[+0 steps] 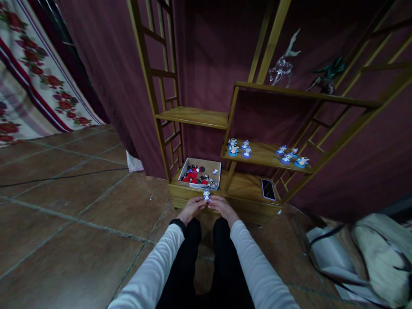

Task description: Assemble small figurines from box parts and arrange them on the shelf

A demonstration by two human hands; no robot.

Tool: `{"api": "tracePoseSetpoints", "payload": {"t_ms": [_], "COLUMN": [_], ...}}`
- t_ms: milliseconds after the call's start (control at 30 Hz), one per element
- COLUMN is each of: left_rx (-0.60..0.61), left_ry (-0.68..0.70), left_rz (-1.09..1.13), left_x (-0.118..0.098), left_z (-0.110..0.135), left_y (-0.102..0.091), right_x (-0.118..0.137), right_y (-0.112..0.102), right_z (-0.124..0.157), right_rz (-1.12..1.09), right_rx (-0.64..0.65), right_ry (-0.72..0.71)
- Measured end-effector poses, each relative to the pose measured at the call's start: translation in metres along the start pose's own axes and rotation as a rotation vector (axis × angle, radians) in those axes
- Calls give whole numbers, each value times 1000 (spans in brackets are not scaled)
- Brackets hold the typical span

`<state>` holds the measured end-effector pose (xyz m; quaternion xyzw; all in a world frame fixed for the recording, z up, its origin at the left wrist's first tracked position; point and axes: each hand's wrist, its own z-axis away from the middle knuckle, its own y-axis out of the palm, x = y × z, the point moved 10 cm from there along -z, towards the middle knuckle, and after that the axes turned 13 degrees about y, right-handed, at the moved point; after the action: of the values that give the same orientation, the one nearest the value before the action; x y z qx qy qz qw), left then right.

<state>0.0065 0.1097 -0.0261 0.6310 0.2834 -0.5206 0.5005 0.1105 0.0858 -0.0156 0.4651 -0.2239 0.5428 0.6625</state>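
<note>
My left hand [192, 207] and my right hand [222, 206] meet in front of my knees, fingertips pinched together on a small blue-and-white figurine [206, 195]. Just beyond it a shallow cardboard box [212, 165] holds several red, black and white pieces on the bottom board of a wooden shelf unit [193, 116]. Several similar blue-based figurines [238, 147] stand on the middle shelf, with another group of blue-based figurines [291, 156] further right.
A phone [268, 189] lies flat on the bottom board at right. A clear glass figure [283, 64] and a dark green figure [328, 75] stand on the top shelf. Bags [370, 253] sit on the tiled floor at right. A cable [64, 177] crosses the floor at left.
</note>
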Motion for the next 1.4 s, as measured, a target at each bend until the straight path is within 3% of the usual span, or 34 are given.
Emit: {"api": "tracePoseSetpoints", "payload": {"t_ms": [367,1033,1400], "left_rx": [6,-93,-74], "left_ry": [15,23,29], "left_rz": [18,-9,-55], "left_x": [0,-1,-3], "left_z": [-1,-1,-1], "left_y": [0,-9,-7], "right_x": [-2,4,3], "right_y": [-3,2,2], "right_z": [-1,3,2], "right_rz": [32,25,76], "right_rx": [-32,-16,-51], "right_ry": [14,-17,0]}}
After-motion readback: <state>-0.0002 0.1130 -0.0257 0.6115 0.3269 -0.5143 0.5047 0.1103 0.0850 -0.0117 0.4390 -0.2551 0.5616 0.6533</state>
